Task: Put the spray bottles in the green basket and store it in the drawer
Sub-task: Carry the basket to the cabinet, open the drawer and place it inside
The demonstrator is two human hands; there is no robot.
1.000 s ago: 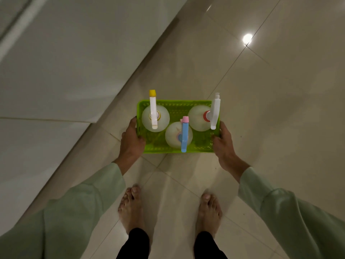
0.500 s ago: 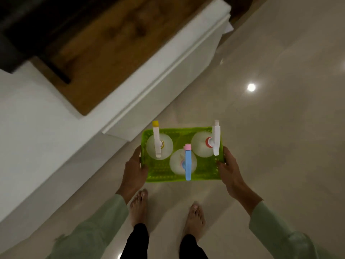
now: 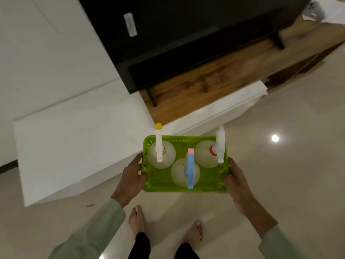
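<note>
I hold a bright green plastic basket (image 3: 205, 186) above the floor, level, in front of my waist. My left hand (image 3: 131, 179) grips its left wall and my right hand (image 3: 236, 181) grips its right wall. Three clear spray bottles stand upright in it: one with a yellow-tipped white sprayer (image 3: 159, 146) at back left, one with a white sprayer and red collar (image 3: 220, 146) at back right, one with a blue sprayer and pink tip (image 3: 190, 168) in the front middle. No open drawer is visible.
A low white cabinet (image 3: 80, 139) runs along the left and ahead. Beyond it stands a wood-topped unit (image 3: 214, 81) with a dark screen (image 3: 177, 30) on black legs. Glossy beige floor tiles (image 3: 289, 165) spread to the right. My bare feet (image 3: 138, 219) stand below the basket.
The view has tilted up and swung, so the white cabinet, wood top and dark screen have come into sight. Both hands keep the same grip on the basket, bottles unmoved.
</note>
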